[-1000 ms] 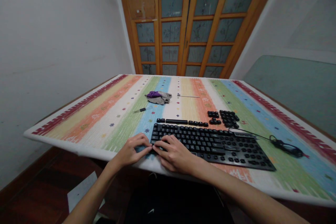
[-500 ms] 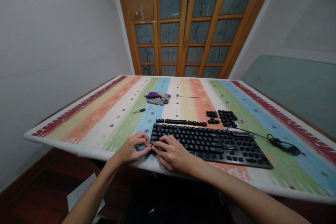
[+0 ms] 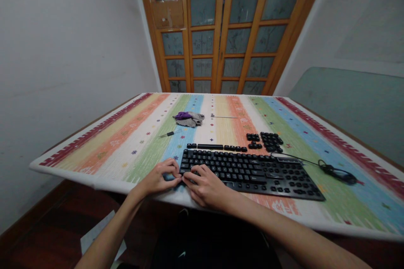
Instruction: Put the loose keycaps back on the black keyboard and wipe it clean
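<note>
A black computer keyboard lies at the near edge of the table, most letter keys in place, its right side and bottom row showing bare key sockets. My left hand is closed at the keyboard's lower left corner, thumb and index fingertips meeting there. Right beside it, my right hand has its bent fingers pinched together over the same corner. Whatever small thing lies between the fingertips is hidden. Behind the keyboard runs a row of loose keycaps with a long space bar. More loose keycaps are grouped at the back right.
A grey and purple cloth lies farther back, with a thin metal rod to its right. A small black-and-wire tool rests left of the keyboard. The coiled cable lies right. A striped cloth covers the table.
The view has shifted slightly. Both hands stay at the keyboard's lower left corner, with only slight finger movement. The keyboard and loose keycaps keep their places on the table.
</note>
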The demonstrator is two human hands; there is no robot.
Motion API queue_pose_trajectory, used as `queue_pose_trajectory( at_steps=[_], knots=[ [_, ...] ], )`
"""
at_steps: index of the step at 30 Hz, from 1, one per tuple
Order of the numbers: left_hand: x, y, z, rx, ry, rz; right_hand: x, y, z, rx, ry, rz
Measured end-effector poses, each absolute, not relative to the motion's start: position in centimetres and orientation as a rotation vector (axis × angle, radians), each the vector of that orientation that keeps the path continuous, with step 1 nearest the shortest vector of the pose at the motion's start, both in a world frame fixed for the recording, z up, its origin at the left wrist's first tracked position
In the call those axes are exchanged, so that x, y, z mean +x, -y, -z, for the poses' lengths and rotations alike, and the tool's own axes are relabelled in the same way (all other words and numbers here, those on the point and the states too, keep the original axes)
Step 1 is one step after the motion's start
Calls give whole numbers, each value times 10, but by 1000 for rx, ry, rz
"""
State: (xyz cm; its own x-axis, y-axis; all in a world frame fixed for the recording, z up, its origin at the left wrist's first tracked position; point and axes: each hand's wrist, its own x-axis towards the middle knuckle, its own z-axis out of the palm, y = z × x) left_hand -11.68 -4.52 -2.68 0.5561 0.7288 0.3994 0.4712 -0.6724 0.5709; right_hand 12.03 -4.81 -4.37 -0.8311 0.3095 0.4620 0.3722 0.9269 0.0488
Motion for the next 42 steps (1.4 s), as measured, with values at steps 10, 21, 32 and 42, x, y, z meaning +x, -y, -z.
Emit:
queue_pose_trajectory(
  at_steps=[10, 21, 32, 42],
  knots=[
    [-117, 20, 0, 2380, -1000, -927, 132, 45, 26, -494, 2534, 122],
    [-95, -66, 6, 2429, -1331, -664, 155, 34, 19, -568, 2349, 139],
    [-95, -69, 0, 2433, -1338, -634, 161, 34, 24, -599, 2357, 116],
    [-103, 28, 2, 2655, -1066, -990, 157, 35, 25, -587, 2364, 102]
  ],
)
